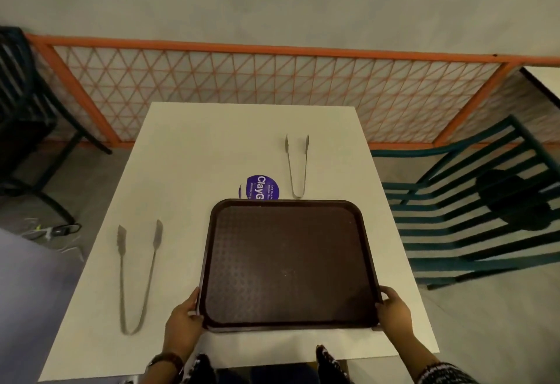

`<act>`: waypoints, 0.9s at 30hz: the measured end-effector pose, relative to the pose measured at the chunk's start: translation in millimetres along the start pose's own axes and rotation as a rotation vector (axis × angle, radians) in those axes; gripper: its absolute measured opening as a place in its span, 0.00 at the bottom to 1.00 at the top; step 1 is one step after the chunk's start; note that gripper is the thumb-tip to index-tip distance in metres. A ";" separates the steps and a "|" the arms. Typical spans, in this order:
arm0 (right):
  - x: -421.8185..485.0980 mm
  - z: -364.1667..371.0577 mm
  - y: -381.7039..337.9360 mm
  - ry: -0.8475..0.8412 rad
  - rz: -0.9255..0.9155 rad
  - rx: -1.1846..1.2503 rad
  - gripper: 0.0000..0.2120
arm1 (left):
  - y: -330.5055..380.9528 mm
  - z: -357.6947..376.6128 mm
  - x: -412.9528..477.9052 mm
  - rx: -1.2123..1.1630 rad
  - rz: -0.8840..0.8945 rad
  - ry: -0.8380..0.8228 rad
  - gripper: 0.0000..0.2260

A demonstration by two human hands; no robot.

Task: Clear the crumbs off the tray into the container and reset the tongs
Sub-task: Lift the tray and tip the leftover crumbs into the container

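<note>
Tray held at both near corners; no container in view.

Left hand (181,315) and right hand (394,308) each have a closed grip on the tray (291,262) over the desk (188,147). Two tongs lie apart: one (138,274) left of it, one (297,165) beyond, beside a purple disc (260,186). Risk: a hasty tilt could scatter the faint specks onto the desk.
</note>
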State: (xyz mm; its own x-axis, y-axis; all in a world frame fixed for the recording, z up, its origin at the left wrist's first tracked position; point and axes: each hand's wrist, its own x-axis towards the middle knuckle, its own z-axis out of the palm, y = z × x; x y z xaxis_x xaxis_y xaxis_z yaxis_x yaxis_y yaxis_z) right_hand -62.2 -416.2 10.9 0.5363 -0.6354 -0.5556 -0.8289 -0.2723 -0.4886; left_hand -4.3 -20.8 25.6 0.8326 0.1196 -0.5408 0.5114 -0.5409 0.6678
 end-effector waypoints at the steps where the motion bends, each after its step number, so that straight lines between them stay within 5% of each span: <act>1: 5.5 -1.3 -4.5 -0.004 0.001 -0.004 0.19 | 2.1 1.7 3.6 -0.007 -0.022 -0.001 0.28; 15: 36.0 7.5 -69.2 0.104 -0.104 -0.152 0.24 | 47.3 4.0 45.9 -0.068 0.012 0.034 0.19; 27: 64.9 8.5 -121.1 0.024 -0.152 -0.252 0.24 | 57.1 -4.6 83.5 -0.280 -0.034 0.035 0.18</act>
State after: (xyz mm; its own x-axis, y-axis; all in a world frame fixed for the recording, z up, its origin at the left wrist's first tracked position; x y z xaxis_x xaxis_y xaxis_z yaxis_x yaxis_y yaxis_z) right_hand 74.4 -418.3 28.2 0.6559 -0.5899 -0.4710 -0.7544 -0.5344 -0.3812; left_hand 95.4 -37.9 20.9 0.8184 0.1653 -0.5503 0.5738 -0.2854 0.7676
